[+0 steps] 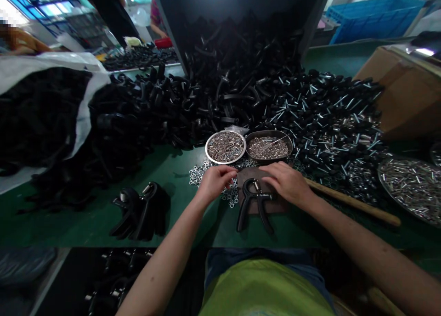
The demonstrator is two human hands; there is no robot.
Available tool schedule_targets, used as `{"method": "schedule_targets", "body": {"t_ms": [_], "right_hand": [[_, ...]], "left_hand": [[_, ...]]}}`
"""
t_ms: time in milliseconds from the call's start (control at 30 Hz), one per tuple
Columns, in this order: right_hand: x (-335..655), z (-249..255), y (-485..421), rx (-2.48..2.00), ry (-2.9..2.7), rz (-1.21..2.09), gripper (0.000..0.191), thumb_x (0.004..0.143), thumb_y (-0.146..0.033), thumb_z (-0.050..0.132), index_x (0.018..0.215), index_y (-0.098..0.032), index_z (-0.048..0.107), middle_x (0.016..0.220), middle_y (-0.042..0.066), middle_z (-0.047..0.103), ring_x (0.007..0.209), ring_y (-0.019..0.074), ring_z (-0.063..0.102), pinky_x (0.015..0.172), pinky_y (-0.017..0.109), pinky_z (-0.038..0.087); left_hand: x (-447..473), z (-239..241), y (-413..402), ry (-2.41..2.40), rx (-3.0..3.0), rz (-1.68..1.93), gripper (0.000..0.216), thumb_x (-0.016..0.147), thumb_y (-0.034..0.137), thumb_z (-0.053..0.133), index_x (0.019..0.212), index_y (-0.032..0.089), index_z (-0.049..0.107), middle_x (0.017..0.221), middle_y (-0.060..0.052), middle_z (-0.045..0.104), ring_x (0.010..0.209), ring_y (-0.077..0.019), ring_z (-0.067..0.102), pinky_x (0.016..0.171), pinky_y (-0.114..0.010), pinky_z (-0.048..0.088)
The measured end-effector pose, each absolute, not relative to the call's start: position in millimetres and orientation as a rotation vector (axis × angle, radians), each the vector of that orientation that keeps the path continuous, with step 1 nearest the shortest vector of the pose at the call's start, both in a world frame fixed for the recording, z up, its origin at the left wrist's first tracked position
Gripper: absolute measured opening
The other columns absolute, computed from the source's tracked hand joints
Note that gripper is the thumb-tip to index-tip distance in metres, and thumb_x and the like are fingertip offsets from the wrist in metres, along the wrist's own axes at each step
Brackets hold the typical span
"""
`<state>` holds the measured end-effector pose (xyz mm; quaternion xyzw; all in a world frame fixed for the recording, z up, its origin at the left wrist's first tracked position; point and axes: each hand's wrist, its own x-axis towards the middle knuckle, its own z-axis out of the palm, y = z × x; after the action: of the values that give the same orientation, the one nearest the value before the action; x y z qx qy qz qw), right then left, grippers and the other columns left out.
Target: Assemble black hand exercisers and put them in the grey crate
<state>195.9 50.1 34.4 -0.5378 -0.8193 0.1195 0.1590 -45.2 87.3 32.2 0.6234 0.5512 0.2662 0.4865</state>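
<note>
A black hand grip strengthener (261, 213) with a metal spring at its top lies on a brown board (244, 174) in front of me. My left hand (217, 182) is to its left, above scattered small metal nuts (197, 173). Its thumb and fingertips are pinched together; whatever they hold is too small to make out. Over the board's right side, my right hand (287, 182) reaches with fingers stretched out and apart, close to the grip strengthener's top. Just beyond the hands stand a round bowl of small metal pins (226, 147) and an oval tin of tiny metal parts (269, 148).
Heaps of black handles (151, 100) and black knobs with metal screws (320, 109) fill the back. Assembled hand grips (141, 212) stand at left. A wooden stick (354, 202), a dish of metal parts (413, 187) and a cardboard box (399, 86) are at right. Other people are behind.
</note>
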Motion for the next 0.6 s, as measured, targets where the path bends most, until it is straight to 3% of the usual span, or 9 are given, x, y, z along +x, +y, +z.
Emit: {"method": "schedule_targets", "body": {"t_ms": [67, 267, 433, 600], "right_hand": [[223, 36, 41, -1.652, -2.274, 0.264, 0.030, 0.090, -0.032, 0.044, 0.114, -0.022, 0.060, 0.109, 0.007, 0.064, 0.102, 0.0221, 0.051, 0.086, 0.035, 0.040], [295, 5, 13, -2.074, -2.317, -0.010, 0.031, 0.084, -0.043, 0.050, 0.097, -0.017, 0.061, 0.094, 0.012, 0.059, 0.090, 0.0267, 0.052, 0.073, 0.037, 0.041], [297, -7, 8, -2.181, -2.298, -0.154, 0.027, 0.088, -0.038, 0.043, 0.091, -0.015, 0.058, 0.091, 0.014, 0.060, 0.088, 0.0277, 0.053, 0.070, 0.037, 0.039], [268, 31, 2, -2.214, -2.170, 0.089, 0.033, 0.092, -0.040, 0.032, 0.104, -0.020, 0.055, 0.089, 0.010, 0.066, 0.074, 0.0250, 0.061, 0.062, 0.034, 0.040]], "left_hand": [[-36, 28, 65, 1.255, 1.560, 0.558, 0.020, 0.080, 0.033, 0.058, 0.090, 0.018, 0.067, 0.071, 0.000, 0.067, 0.053, -0.0120, 0.057, 0.053, -0.023, 0.043], [-17, 14, 43, 1.252, 1.962, 0.584, 0.012, 0.082, 0.028, 0.060, 0.078, 0.020, 0.068, 0.076, -0.001, 0.067, 0.071, -0.0152, 0.061, 0.067, -0.025, 0.044], [-8, 8, 44, 1.322, 2.061, 0.600, 0.010, 0.083, 0.026, 0.061, 0.077, 0.019, 0.066, 0.078, -0.003, 0.065, 0.078, -0.0165, 0.060, 0.071, -0.026, 0.044], [-5, 1, 36, 1.309, 2.330, 0.559, 0.014, 0.088, 0.025, 0.053, 0.083, 0.020, 0.065, 0.083, -0.004, 0.063, 0.080, -0.0173, 0.058, 0.070, -0.026, 0.044]]}}
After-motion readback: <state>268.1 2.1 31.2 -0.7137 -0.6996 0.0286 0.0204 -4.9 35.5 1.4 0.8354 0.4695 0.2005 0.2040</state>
